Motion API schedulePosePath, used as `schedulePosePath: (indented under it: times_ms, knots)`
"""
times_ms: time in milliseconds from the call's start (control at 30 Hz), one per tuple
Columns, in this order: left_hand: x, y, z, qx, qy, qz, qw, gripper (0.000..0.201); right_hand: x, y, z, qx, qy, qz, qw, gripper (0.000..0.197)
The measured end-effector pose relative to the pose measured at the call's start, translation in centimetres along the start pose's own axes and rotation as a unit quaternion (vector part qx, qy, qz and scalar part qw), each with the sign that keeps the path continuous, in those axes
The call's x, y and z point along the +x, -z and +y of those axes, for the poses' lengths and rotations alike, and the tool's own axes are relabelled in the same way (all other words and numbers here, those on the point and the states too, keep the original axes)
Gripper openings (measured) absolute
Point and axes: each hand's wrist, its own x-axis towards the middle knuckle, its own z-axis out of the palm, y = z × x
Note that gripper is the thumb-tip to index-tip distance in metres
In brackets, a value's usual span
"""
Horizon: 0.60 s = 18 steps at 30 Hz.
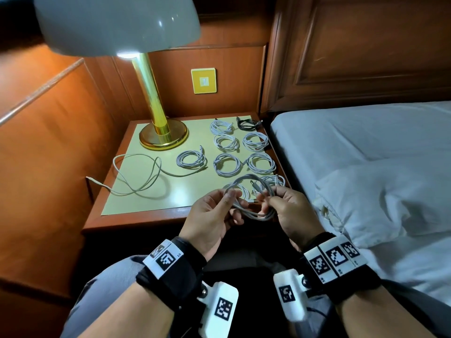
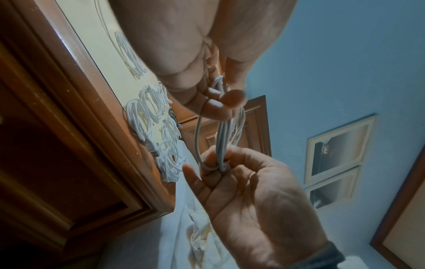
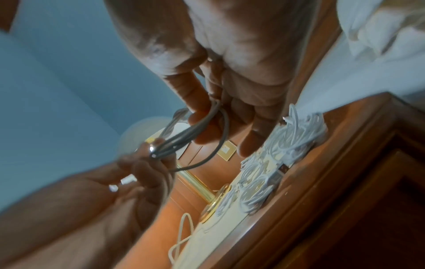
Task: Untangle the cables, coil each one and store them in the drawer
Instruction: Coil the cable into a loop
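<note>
White, thin charging cable, gathered into several loops, hangs between both hands in the lower centre of the head view, just in front of the wooden bedside worktop. Left hand: grip is thumb and forefinger pinching one side of the bundle. Right hand: grip is fingers curled round the opposite side; likely this two-point hold keeps the loops from springing open while the coil is shaped. Finished white coils lie in rows toward the right of the worktop's pale top, probably staged for storing together; one black coil sits at the far right corner. Loose white cable sprawls at centre left, one end over the edge, not yet coiled. Brass lamp base stands at the back. Drawer: not visible in the head view, front in shadow. Right wrist view is blurred; plug ends are hard to make out. Coils nearest the hands are partly hidden.
</note>
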Motion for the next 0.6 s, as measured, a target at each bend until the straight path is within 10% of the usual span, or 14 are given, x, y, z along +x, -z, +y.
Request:
schedulePosePath:
  times_ms: [100, 367, 600]
  knots:
    - [-0.1, -0.4, -0.2, 0.016, -0.007, -0.010, 1.000, 0.032, 0.0, 0.4, 0.2, -0.068, 0.023, 0.011, 0.997, 0.032]
    - [0.5, 0.1, -0.2, 0.018, 0.041, 0.019, 0.999, 0.024, -0.1, 0.2, -0.3, 0.194, -0.032, -0.028, 0.980, 0.025]
    - [0.8, 1.0, -0.7, 0.185, -0.009, 0.039, 0.982, 0.016, 0.1, 0.5, 0.4, 0.081, 0.008, 0.006, 0.997, 0.010]
